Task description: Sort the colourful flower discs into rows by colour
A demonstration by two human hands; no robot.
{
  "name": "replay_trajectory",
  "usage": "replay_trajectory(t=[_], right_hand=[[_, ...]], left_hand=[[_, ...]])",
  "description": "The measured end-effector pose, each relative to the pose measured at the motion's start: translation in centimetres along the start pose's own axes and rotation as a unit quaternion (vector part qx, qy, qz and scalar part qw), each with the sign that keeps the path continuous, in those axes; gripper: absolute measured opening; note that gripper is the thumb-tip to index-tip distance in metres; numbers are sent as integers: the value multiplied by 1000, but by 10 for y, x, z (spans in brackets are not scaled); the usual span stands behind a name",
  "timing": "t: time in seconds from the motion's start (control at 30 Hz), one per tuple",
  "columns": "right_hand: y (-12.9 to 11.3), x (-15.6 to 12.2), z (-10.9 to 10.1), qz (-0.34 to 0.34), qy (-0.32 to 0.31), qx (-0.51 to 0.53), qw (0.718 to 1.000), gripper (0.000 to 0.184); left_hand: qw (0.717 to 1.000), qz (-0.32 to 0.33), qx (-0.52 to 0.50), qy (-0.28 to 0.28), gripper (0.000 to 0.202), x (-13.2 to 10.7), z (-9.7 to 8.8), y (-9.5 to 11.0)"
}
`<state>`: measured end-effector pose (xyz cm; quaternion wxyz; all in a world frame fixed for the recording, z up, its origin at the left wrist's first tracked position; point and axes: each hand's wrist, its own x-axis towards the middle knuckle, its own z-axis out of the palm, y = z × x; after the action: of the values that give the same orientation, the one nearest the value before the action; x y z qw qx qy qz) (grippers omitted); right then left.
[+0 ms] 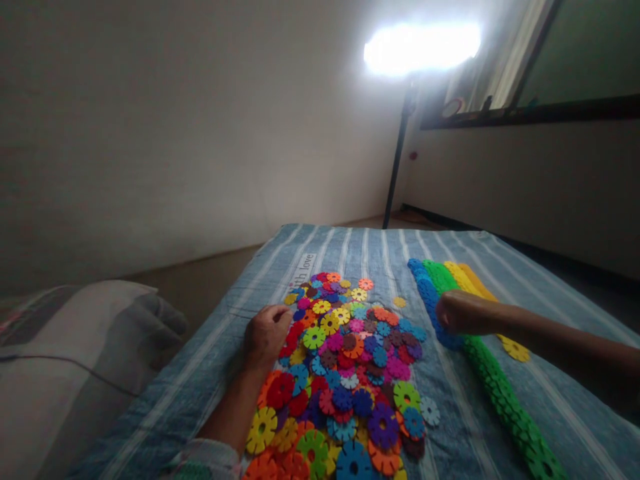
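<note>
Leaning over a striped cloth [195, 393], a person has both bare hands among bright slotted plastic discs. From where I stand, the left hand [267, 330] is at the centre of the frame, at the left edge of a loose pile of discs [345, 343] that runs down to the bottom edge. Its fingers are bent in towards the thumb, but I cannot tell whether the tips are pinched on a disc or on nothing. It is placed at the side, perhaps so as to reach the pile without covering it.

The right hand [465, 312] is right of centre, curled like a loose fist across the rows of discs. Its fingertips are hidden, so I cannot tell whether they are clamped on anything; the low wrist may suggest it is steadying what lies under it. The blue row [429, 300] and the green row [505, 393] pass by or beneath it, the green reaching to the lower right. The yellow row [456, 272] and the orange row [475, 281] lie beyond, partly behind the arm. Each row is of one colour, overlapped and laid alongside the next, probably so the colours stay apart, while the pile is all mixed

A lamp [423, 50] glares at the upper right, raised on a stand [397, 153], presumably to light the cloth from above
</note>
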<state>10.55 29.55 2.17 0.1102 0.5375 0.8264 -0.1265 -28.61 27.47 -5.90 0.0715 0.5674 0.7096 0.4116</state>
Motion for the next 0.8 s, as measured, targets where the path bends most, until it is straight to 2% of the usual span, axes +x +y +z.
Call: replay_trajectory(t=[0.13,0.23,0.27,0.37,0.47,0.57,0.67,0.8], right_hand=[[-6,7,-7,14,-2,-32,999,16],[-25,20,-9,-24,22,-6,999,11],[-33,25,-8,-46,35,14,998,13],[-66,42,3,-102,84,82,988,35],[-104,49,18,-95,94,108,985,44],[-145,42,29,-84,113,80,987,45],[-178,26,36,-117,123,82,982,44],[-199,7,43,-180,127,92,971,38]], left_hand=[[1000,1,7,3,25,-2,2,0],[1000,8,7,2,24,-2,2,1],[1000,11,6,2,23,-3,2,1],[1000,16,2,4,21,-3,1,2],[1000,16,0,7,20,-4,0,3],[1000,13,2,4,20,-5,0,4],[1000,11,2,1,21,-4,1,4],[1000,14,-2,0,23,-3,2,1]])
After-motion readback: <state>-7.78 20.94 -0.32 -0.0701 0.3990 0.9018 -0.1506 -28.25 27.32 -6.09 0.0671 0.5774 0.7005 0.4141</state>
